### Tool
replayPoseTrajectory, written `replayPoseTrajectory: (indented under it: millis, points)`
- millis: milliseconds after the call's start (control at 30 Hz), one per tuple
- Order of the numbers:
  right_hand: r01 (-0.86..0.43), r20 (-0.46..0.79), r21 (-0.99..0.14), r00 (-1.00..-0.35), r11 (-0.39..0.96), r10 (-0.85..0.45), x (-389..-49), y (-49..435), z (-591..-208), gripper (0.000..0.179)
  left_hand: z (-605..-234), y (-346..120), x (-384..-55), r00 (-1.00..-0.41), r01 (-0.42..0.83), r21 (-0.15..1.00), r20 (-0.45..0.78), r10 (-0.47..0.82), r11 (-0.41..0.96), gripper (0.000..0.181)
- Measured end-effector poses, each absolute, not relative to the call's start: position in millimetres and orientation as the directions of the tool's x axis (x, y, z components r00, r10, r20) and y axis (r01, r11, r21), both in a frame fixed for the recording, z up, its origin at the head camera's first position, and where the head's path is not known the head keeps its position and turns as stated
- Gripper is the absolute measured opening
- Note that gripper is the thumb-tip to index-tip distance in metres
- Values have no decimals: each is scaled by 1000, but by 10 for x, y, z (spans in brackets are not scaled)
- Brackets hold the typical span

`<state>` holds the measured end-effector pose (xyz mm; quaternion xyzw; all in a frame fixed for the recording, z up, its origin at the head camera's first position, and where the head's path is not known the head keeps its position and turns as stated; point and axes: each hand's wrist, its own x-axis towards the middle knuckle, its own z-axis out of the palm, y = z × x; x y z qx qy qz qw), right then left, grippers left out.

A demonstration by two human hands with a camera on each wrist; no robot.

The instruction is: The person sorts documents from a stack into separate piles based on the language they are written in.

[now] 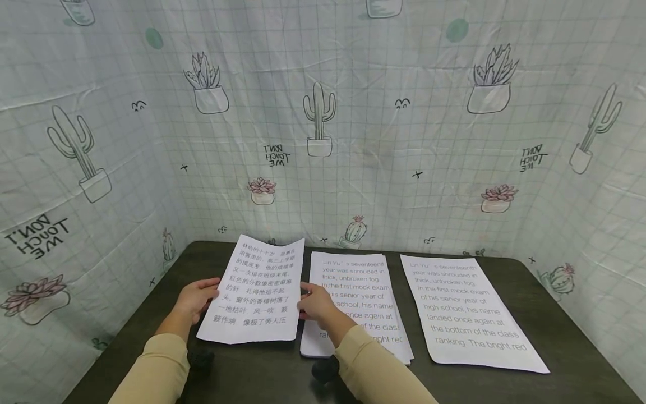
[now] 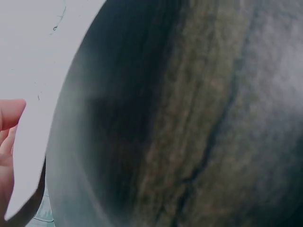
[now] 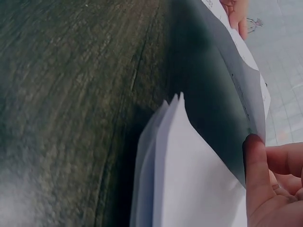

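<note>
A white sheet of paper (image 1: 250,297) with printed Chinese characters is held up at its side edges, its top edge bowed. My left hand (image 1: 193,301) pinches its left edge; my right hand (image 1: 318,304) pinches its right edge over the middle stack. In the right wrist view the sheet (image 3: 253,92) stands clear of the dark table between thumb and fingers. That stack of paper (image 1: 353,283), English print on top, lies partly under my right hand and forearm. The left wrist view catches only part of the left hand (image 2: 6,151) against pale paper (image 2: 35,90).
Another sheet with English print (image 1: 464,314) lies to the right on the dark wooden table (image 1: 570,348). A fabric backdrop (image 1: 368,185) with cactus drawings rises behind the table and along both sides. Small dark objects (image 1: 325,370) sit under the wrists.
</note>
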<state>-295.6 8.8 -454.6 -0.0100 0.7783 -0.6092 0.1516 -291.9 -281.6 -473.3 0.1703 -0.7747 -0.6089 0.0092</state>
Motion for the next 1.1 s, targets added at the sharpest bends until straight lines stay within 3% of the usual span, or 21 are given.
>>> replayPoseTrajectory:
  millis: [667,1100]
  points:
    - [159,-268,-923,-920,351,-286,-2887,-17,-4519,60,-4773,-2859,-2822,-926,-309,917,-229,-302,254,46]
    - [149,-273,-907,-921,393,-280,-2843,-16,-4433,60,-4681,-2849,-2798,-955,-245,922,-177,-238,299,50]
